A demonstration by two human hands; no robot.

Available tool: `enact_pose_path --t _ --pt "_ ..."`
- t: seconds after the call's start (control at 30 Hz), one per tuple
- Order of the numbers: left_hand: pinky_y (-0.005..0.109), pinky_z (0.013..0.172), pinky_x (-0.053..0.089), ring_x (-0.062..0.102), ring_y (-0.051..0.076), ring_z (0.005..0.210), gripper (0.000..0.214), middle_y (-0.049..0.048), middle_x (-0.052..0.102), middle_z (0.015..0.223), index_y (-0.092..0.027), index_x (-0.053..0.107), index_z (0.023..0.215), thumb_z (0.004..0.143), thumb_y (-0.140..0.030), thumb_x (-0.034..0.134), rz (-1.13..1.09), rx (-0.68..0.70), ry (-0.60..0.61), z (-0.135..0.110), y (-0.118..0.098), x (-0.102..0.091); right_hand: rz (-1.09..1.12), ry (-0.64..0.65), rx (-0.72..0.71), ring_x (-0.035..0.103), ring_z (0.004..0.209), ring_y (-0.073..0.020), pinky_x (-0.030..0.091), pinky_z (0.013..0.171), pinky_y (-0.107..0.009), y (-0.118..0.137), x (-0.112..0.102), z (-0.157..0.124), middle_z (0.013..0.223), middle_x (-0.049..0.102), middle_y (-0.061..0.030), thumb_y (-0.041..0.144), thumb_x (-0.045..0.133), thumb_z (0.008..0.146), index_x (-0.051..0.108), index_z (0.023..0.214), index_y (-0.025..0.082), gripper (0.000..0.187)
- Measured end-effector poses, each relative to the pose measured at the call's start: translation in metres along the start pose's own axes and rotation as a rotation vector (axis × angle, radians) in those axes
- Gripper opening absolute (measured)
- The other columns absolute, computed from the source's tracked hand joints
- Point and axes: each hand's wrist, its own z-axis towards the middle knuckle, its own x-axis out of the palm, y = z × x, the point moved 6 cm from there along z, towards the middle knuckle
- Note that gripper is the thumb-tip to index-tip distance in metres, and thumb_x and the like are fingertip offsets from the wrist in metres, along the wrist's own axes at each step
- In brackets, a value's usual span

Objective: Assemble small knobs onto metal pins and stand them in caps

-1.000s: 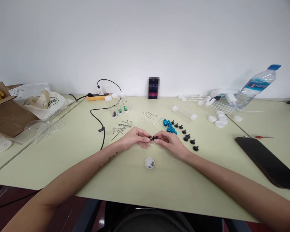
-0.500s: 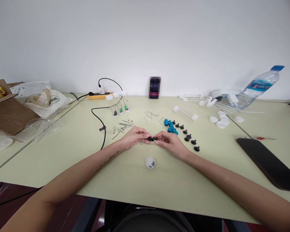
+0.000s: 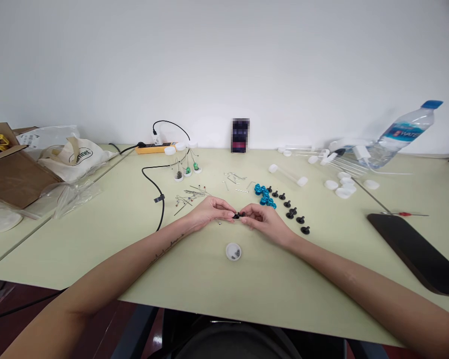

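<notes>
Between my hands, just above the table, is a small black part (image 3: 238,216) whose exact kind I cannot make out. My left hand (image 3: 213,212) pinches its left end with thumb and fingers. On the other end, my right hand (image 3: 262,219) is closed in a pinch too. Below them lies a round white cap (image 3: 233,252) with a few small dark pieces inside. Blue knob-like parts (image 3: 264,194) sit just beyond my right hand, beside a curved row of black flanged pieces (image 3: 291,213). Thin metal rods (image 3: 190,195) are scattered past my left hand.
Three small green and dark pieces with wires (image 3: 187,171) stand at the back left, near an orange power strip (image 3: 153,148). Bent hex keys (image 3: 234,178), a clear tube (image 3: 288,175) and white caps (image 3: 342,185) lie farther back. A black phone-like slab (image 3: 415,252) and a tilted water bottle (image 3: 404,132) are right.
My left fingers have shifted slightly right along the black part, covering more of it. My right hand keeps nearly the same place and pinch.
</notes>
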Motion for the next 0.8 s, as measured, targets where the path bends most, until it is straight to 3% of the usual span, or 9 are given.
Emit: enact_pose_path --t 0.57,0.8 --pt "0.028 0.076 0.047 0.064 0.017 0.074 0.032 0.0083 0.067 0.076 -0.011 0.066 0.086 0.061 -0.03 0.073 -0.007 0.004 -0.001 0.0 -0.0024 0.0002 -0.013 -0.006 0.008 0.051 0.059 -0.0122 0.044 0.055 -0.026 -0.0015 0.0005 0.0002 0.074 0.06 -0.0017 0.045 0.052 0.078 0.06 0.087 0.02 0.028" --pt "0.026 0.073 0.047 0.063 0.016 0.073 0.033 0.0082 0.067 0.074 -0.01 0.065 0.087 0.061 -0.029 0.074 -0.036 -0.008 -0.014 -0.0008 -0.0023 0.0008 0.012 -0.019 0.002 0.051 0.057 -0.0109 0.043 0.053 -0.025 -0.0009 -0.0006 0.0011 0.077 0.058 -0.0007 0.043 0.053 0.079 0.055 0.099 0.022 0.029"
